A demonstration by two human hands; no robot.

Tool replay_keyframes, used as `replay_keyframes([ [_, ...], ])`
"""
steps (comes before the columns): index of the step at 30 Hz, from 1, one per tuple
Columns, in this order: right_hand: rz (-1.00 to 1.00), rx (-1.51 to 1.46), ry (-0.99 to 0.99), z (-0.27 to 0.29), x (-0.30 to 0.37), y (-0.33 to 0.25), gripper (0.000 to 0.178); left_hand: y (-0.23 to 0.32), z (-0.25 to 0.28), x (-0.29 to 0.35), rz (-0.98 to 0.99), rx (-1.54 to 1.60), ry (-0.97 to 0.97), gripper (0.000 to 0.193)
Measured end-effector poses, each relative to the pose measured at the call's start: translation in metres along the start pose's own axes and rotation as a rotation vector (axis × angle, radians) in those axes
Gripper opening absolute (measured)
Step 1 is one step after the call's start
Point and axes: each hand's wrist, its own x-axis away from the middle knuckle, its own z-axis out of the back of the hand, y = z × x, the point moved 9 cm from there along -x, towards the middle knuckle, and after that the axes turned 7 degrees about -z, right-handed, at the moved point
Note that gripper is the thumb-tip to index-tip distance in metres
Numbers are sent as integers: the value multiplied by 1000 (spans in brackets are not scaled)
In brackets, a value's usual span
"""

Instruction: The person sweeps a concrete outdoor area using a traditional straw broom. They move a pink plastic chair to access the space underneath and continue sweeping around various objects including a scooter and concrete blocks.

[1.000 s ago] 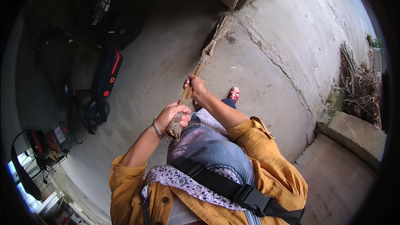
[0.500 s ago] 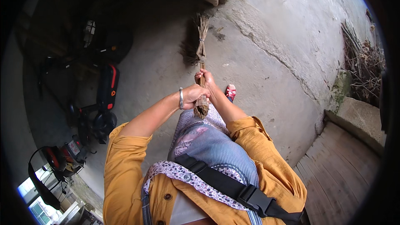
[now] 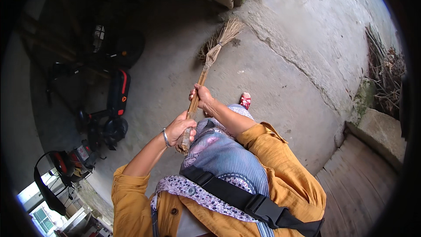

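Observation:
Both my hands grip a straw broom (image 3: 203,75) with a thick bundled handle. My left hand (image 3: 181,129), with a silver bracelet on its wrist, is closed round the butt of the handle near my apron. Higher up the handle, my right hand (image 3: 202,96) is wrapped round it. The broom slants away from me to the right, its fanned bristles (image 3: 230,31) toward the far side of the concrete floor (image 3: 267,79). A dark clump of bristles shows on the broom head's left side.
An electric scooter (image 3: 117,92) with a black and red seat stands in shadow at the left. Dry twigs (image 3: 386,74) are heaped at the right, above a stone block (image 3: 379,131). Wooden boards (image 3: 355,175) lie at the lower right. A rough crack crosses the floor.
The broom has swung from nearly upright in view to a slant, its bristles moving right and its butt moving left. My hands have shifted left and now sit farther apart on the handle.

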Motion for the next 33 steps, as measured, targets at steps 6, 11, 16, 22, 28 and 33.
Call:
replay_keyframes([
  [6,13,-85,-67,51,-24,-60,14,-13,-32,-86,75,-298,-209,23],
  [11,114,-131,27,44,-26,-43,11,11,-18,-44,116,-329,-158,32],
  [16,135,11,82,-4,1,-18,12,14,0,0,-47,-137,-85,47],
  [22,76,6,7,11,-49,-69,14,15,0,-85,-22,-299,-41,27],
  [28,165,-162,-42,38,-42,-99,18,1,-16,-117,112,-521,-279,34],
  [33,251,-25,67,0,-33,-63,12,30,20,-48,-58,-244,-144,53],
])
